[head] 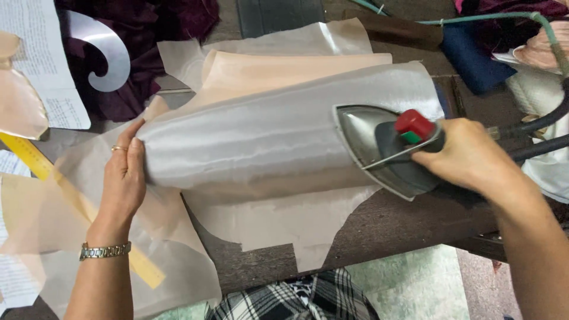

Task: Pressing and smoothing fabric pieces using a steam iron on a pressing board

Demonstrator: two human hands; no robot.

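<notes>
Plaid cloth (296, 299) cut off below, left hand (123, 178) flat on grey fabric (267, 136), right fingers (441, 155) hiding iron (379, 145) handle.

bare dark table (385, 228) open below iron (379, 148), hoses (533, 136) crowding right edge

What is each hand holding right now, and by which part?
Right hand grips the iron by its handle. Left hand holds nothing, pressing flat on the grey fabric at its left edge.

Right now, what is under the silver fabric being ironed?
Under the silver fabric, peach fabric shows past its top edge and pale sheer pieces past its bottom edge, on the dark table. Whatever lies beneath its middle and the iron is covered.
</notes>
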